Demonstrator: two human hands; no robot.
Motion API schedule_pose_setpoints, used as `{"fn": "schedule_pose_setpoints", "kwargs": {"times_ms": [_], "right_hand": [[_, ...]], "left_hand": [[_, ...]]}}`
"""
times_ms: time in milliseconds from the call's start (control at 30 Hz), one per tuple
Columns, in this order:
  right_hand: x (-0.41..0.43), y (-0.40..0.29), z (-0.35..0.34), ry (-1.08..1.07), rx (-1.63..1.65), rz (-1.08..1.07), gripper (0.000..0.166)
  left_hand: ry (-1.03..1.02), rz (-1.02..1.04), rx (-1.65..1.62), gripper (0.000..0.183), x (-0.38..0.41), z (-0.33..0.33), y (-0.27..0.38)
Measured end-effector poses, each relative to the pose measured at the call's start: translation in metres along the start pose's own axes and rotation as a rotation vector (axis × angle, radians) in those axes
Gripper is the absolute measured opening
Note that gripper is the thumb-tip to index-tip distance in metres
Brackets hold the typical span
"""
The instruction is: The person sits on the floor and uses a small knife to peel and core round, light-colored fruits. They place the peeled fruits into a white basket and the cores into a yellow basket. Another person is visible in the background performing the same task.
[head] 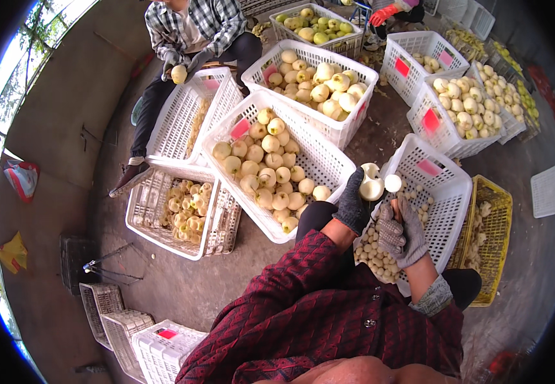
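Observation:
In a dark knitted glove, my left hand (pixel 355 204) holds a peeled pale fruit (pixel 372 186) with hollows cut into its flesh. My right hand (pixel 404 233), in a grey dotted glove, grips a tool by its brown wooden handle (pixel 396 210). A round white piece of fruit (pixel 392 183) sits at the tool's upper end, close beside the hollowed fruit; the tool's head is hidden behind it. Both hands are over a white plastic crate (pixel 450 201) holding many small pale balls (pixel 375 254). Left of my hands, another white crate (pixel 323 149) holds whole peeled fruits (pixel 270 144).
A crate of hollowed fruit pieces (pixel 138 216) stands at left, a yellow crate (pixel 505 230) at right. Across from me a seated person in a checked shirt (pixel 196 29) holds a fruit. Another person's red glove (pixel 384 15) shows at the top. More fruit crates (pixel 258 62) stand beyond.

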State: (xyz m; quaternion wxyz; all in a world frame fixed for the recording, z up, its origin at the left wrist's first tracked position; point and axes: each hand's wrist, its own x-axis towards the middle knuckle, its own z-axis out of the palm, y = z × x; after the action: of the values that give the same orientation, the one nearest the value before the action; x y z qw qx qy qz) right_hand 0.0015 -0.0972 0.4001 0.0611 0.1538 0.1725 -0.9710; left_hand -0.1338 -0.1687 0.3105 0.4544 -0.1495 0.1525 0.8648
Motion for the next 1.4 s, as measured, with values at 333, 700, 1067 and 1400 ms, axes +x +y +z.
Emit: {"fn": "schedule_pose_setpoints", "kwargs": {"times_ms": [333,700,1067,1400], "right_hand": [[-0.009,0.007,-0.011,0.063,0.063,0.013,0.047],[-0.014,0.007,-0.021,0.031,0.029,0.006,0.049],[-0.018,0.011,-0.028,0.027,0.031,-0.011,0.049],[-0.031,0.004,0.005,0.481,-0.397,-0.107,0.05]], "left_hand": [[-0.038,-0.004,0.056,0.049,0.003,-0.002,-0.007],[-0.013,-0.014,0.055,0.037,-0.003,0.009,-0.009],[-0.02,-0.018,0.091,0.036,-0.001,0.003,-0.011],[-0.081,0.014,0.071,0.046,-0.009,0.014,-0.009]]}}
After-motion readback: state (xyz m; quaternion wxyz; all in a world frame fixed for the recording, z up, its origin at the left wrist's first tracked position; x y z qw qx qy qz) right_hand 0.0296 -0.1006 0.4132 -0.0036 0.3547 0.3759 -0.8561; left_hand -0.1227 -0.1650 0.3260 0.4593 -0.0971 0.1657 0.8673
